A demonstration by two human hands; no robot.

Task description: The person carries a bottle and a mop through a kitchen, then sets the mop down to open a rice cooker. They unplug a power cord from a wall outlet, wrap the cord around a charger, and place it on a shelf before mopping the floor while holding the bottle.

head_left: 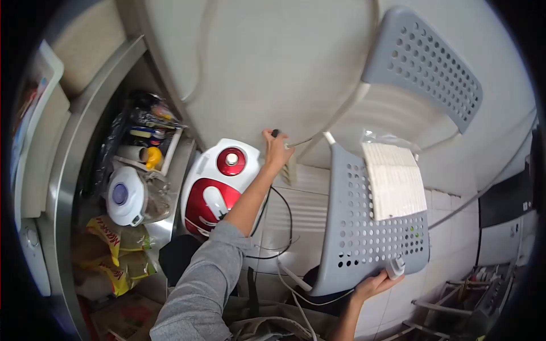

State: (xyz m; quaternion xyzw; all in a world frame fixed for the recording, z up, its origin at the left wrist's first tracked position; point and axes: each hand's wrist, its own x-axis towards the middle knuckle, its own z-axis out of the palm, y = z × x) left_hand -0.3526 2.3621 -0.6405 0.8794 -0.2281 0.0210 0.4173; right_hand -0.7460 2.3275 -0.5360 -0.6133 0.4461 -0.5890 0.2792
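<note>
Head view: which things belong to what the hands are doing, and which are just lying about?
In use: left hand pinching black plug at white wall socket; black cord; red-and-white rice cooker; right hand gripping grey perforated plastic chair.
Lying about: white folded pack on chair seat; white round lidded appliance; yellow printed bags.

two hands (277,150) (372,284), one chair (352,227), one rice cooker (219,184)

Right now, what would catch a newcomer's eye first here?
The red and white rice cooker stands out at centre, beside the left hand pinching a black plug at the wall. To the right, the right hand grips a grey perforated chair with a white pack lying on it.
</note>
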